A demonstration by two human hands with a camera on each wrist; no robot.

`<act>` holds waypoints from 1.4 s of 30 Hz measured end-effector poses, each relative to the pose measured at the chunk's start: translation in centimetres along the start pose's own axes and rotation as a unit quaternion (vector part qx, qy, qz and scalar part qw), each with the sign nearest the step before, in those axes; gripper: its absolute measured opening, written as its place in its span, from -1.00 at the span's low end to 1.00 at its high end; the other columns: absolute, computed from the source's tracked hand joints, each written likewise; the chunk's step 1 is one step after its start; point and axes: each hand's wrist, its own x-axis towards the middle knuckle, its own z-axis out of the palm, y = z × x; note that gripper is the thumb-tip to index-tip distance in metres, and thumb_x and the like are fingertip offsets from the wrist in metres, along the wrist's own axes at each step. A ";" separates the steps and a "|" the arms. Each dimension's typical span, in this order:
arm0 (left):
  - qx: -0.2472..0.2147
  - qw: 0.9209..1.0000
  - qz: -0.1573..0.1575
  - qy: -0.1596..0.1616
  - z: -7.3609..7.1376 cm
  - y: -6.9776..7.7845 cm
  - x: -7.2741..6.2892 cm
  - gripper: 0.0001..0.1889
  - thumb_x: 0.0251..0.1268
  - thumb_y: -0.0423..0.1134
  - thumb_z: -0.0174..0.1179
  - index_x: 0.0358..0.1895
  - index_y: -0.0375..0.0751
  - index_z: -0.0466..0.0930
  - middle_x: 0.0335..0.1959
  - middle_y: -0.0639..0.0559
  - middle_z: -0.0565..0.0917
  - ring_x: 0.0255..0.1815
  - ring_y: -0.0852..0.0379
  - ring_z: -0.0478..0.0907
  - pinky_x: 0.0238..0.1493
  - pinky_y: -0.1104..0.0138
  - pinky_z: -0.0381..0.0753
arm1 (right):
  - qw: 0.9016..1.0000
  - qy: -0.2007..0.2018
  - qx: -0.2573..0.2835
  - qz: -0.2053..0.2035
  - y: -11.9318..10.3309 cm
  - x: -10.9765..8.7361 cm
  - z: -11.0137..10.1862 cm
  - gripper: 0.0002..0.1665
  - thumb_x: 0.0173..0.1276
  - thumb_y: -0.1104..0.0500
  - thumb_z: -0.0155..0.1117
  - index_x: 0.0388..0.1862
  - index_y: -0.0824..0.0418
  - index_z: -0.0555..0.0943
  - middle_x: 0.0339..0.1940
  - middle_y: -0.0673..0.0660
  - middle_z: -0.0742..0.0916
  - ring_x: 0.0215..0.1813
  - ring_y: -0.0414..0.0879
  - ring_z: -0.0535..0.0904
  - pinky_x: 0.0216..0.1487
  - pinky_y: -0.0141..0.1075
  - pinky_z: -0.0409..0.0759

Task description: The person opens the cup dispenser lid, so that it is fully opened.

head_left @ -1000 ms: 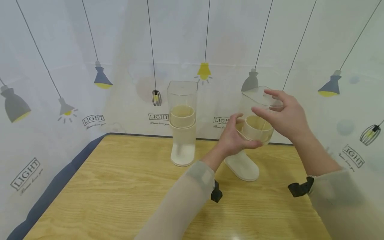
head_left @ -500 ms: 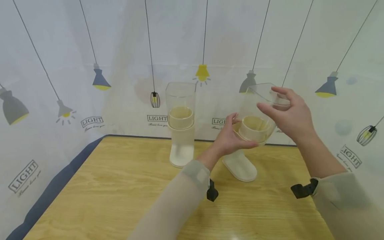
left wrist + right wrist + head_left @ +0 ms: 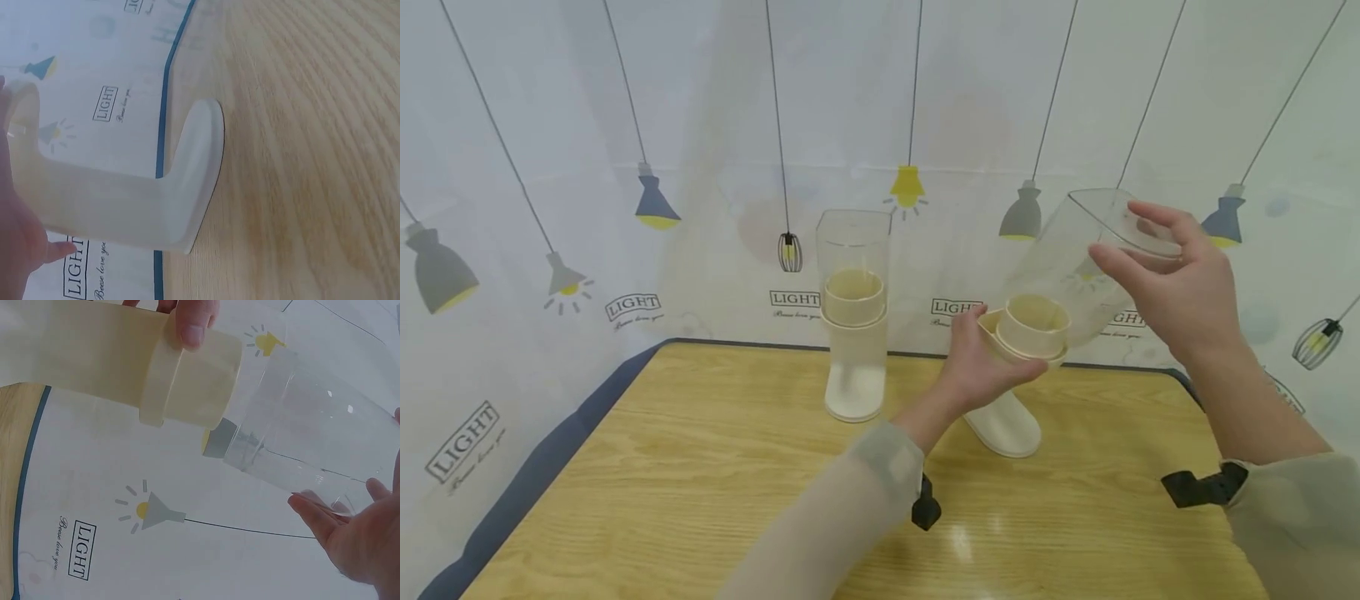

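Note:
My left hand grips the upper part of a cream plastic stand just below its round collar. The stand is upright, its foot on the table in the left wrist view. With its fingers and thumb at the wide rim, my right hand holds a clear plastic container. The container is tilted, up and right of the collar. A gap shows between its narrow end and the collar in the right wrist view. A left fingertip presses on the collar ledge there.
A matching cream stand with a clear container seated on top stands left of my left hand. The wooden table ends at a dark blue edge by a wall sheet printed with lamps.
My right hand has moved right and slightly up, drawing the clear container off the collar and tilting it. My left hand stays on the stand.

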 end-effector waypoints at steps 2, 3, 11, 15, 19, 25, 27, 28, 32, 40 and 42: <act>0.010 1.000 -0.009 0.009 0.3 0.2 -0.4 0.32 0.01 0.21 0.72 0.76 0.04 0.01 0.57 0.01 0.27 0.34 0.12 0.48 0.47 0.19 0.58 | 1.000 0.008 0.015 -0.004 0.0 -0.2 -0.4 -0.19 0.49 -0.11 0.53 0.65 -0.35 0.45 0.70 -0.01 0.48 0.11 -0.71 0.62 -0.14 -0.65 0.57; 0.015 1.000 -0.015 0.015 0.5 0.3 -0.5 0.33 -0.01 0.25 0.71 0.76 0.08 0.01 0.57 0.02 0.27 0.33 0.11 0.48 0.46 0.18 0.59 | 1.000 0.011 0.019 -0.004 0.1 -0.2 -0.6 -0.20 0.49 -0.09 0.53 0.65 -0.35 0.45 0.70 -0.03 0.48 0.10 -0.72 0.62 -0.15 -0.65 0.56; 0.049 0.997 -0.048 0.037 1.7 0.6 -0.9 0.38 -0.06 0.46 0.64 0.76 0.13 -0.03 0.60 -0.04 0.27 0.25 0.05 0.55 0.31 0.15 0.69 | 0.998 0.064 0.002 0.018 1.4 -1.2 -2.6 -0.17 0.52 -0.10 0.49 0.68 -0.37 0.39 0.75 -0.09 0.41 0.19 -0.69 0.61 -0.14 -0.67 0.47; 0.044 0.997 -0.056 0.037 1.6 0.4 -0.6 0.31 0.01 0.46 0.61 0.76 0.21 0.00 0.63 -0.08 0.23 0.32 -0.02 0.55 0.37 0.08 0.67 | 0.996 0.083 -0.002 0.040 2.4 -1.5 -3.4 -0.17 0.52 -0.12 0.48 0.68 -0.41 0.37 0.73 -0.18 0.41 0.18 -0.69 0.59 -0.13 -0.63 0.43; 0.033 0.997 -0.060 0.029 1.0 0.1 -0.4 0.26 0.05 0.44 0.60 0.76 0.32 0.02 0.64 -0.13 0.19 0.41 -0.11 0.49 0.42 -0.03 0.64 | 0.994 0.095 -0.021 0.056 3.8 -1.7 -3.8 -0.16 0.53 -0.17 0.46 0.69 -0.44 0.33 0.75 -0.19 0.37 0.29 -0.61 0.58 -0.05 -0.63 0.43; 0.047 0.997 -0.055 0.016 0.1 -0.2 -0.1 0.22 0.08 0.41 0.59 0.76 0.44 0.01 0.59 -0.14 0.23 0.48 -0.09 0.35 0.45 -0.08 0.57 | 0.989 0.086 -0.078 0.094 6.7 -2.2 -4.4 -0.12 0.54 -0.33 0.35 0.73 -0.52 0.21 0.83 -0.13 0.24 0.52 -0.46 0.52 0.20 -0.51 0.50; 0.046 0.998 -0.051 0.014 0.0 -0.2 0.0 0.22 0.09 0.39 0.59 0.77 0.41 0.01 0.59 -0.14 0.26 0.48 -0.08 0.37 0.47 -0.07 0.56 | 0.988 0.079 -0.089 0.102 7.9 -2.3 -4.6 -0.10 0.53 -0.35 0.35 0.75 -0.51 0.19 0.85 -0.10 0.21 0.54 -0.43 0.51 0.02 -0.56 0.45; 0.045 0.998 -0.049 0.015 0.0 -0.3 0.0 0.22 0.10 0.39 0.59 0.77 0.39 0.01 0.59 -0.14 0.26 0.48 -0.08 0.38 0.48 -0.06 0.56 | 0.987 0.076 -0.096 0.106 8.4 -2.4 -4.6 -0.08 0.53 -0.36 0.34 0.76 -0.50 0.18 0.86 -0.07 0.20 0.57 -0.38 0.51 -0.06 -0.58 0.41; 0.029 0.998 -0.044 0.017 -0.1 -0.4 0.1 0.22 0.10 0.35 0.60 0.77 0.31 0.03 0.61 -0.15 0.28 0.48 -0.09 0.44 0.53 -0.04 0.53 | 0.983 0.060 -0.119 0.122 10.8 -2.3 -5.0 -0.01 0.52 -0.39 0.33 0.80 -0.42 0.13 0.88 0.08 0.13 0.68 -0.05 0.47 -0.23 -0.60 0.32; 0.007 0.999 -0.041 -0.009 -0.7 -0.6 0.7 0.20 0.18 0.26 0.60 0.79 0.18 0.03 0.75 -0.23 0.16 0.68 -0.18 0.29 0.65 -0.11 0.40 | 0.975 0.016 -0.166 0.146 15.6 -2.5 -5.5 0.17 0.56 -0.44 0.22 0.88 0.03 0.00 0.87 0.36 0.00 0.63 0.59 0.30 0.06 0.17 0.72; 0.004 0.999 -0.042 -0.015 -0.9 -0.6 0.8 0.19 0.19 0.25 0.60 0.79 0.21 0.02 0.76 -0.23 0.15 0.70 -0.19 0.27 0.67 -0.12 0.37 | 0.974 0.004 -0.174 0.147 16.6 -2.5 -5.5 0.20 0.58 -0.43 0.19 0.87 0.14 -0.03 0.85 0.44 -0.03 0.60 0.66 0.29 0.21 0.50 0.57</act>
